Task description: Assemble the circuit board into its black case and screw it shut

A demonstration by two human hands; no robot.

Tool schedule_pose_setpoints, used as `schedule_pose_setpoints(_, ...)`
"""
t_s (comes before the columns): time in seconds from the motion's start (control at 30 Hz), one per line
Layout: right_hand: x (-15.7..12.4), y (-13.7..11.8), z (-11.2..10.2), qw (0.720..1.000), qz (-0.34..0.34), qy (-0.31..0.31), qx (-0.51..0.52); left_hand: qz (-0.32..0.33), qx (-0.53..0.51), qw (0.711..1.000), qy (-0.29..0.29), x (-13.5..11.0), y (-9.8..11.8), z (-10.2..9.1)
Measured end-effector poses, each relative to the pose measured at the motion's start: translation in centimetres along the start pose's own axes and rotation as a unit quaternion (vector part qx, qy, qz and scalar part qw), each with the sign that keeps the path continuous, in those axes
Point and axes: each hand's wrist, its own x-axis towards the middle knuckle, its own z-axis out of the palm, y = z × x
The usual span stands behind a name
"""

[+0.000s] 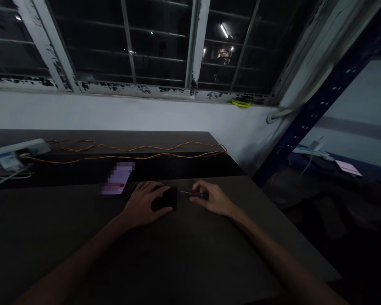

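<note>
My left hand (146, 202) grips a small black box-like object (169, 199) on the dark table, thumb along its near side and fingers over its far side. The object is too dark for its kind to show. In my right hand (213, 198) is a screwdriver (200, 195) with a dark reddish handle, held between thumb and fingers. Its thin metal shaft points left at the right side of the black object. Whether the tip touches that side cannot be made out. A lit phone (118, 180) lies just beyond my left hand, its screen partly blurred.
A white power strip (34, 147) with plugs and white cables sits at the left. Yellow-and-red twisted wire (139, 148) runs along the table's back. A blue perforated metal post (317, 99) rises at the right, with another lit phone (348, 167) on a shelf behind it.
</note>
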Motion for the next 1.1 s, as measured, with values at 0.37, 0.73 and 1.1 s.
schedule_pose_setpoints(0.37, -0.1, 1.0, -0.6, 0.998, 0.025, -0.035, 0.053, 0.000, -0.034, 0.999, -0.021, 0.1, 0.3, -0.9)
schedule_pose_setpoints(0.73, 0.0, -0.1, -0.1, 1.000, 0.011, -0.017, 0.005, 0.004, -0.027, 0.999, -0.027, 0.0, 0.1, -0.7)
schedule_pose_setpoints(1.1, -0.2, 0.7, -0.4, 0.993, 0.051, -0.053, 0.091, 0.006, -0.036, 0.999, -0.027, 0.0, 0.1, -0.6)
